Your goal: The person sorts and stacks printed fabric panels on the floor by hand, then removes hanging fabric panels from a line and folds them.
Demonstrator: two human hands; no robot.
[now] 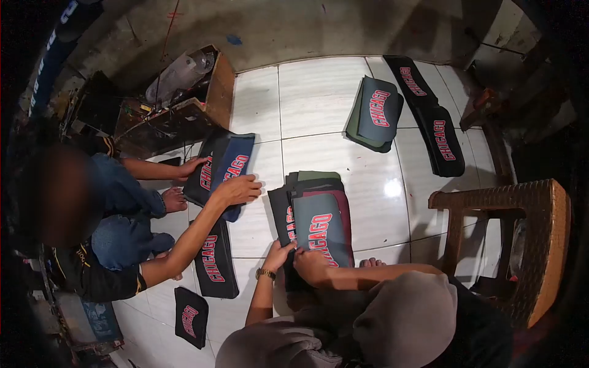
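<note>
In front of me a stack of cloth panels [340, 211] in black, green, maroon and grey lies on the tiled floor. A grey panel [319, 214] printed CHICAGO in red is on top, and a black panel [280, 211] with the same lettering shows at its left. My left hand [279, 255], with a watch at the wrist, has its fingers closed at the lower edge of the black panel. Close beside it, my right hand [311, 268] is closed on the lower left edge of the grey panel. Its fingertips are partly hidden.
To the left a person's hand [238, 190] reaches over a blue panel [238, 161] beside black ones. More black panels [216, 264] lie below. Farther back are a green-grey pile [375, 113] and black panels [445, 144]. A brown stool [540, 245] stands right; a wooden box [218, 83] stands back left.
</note>
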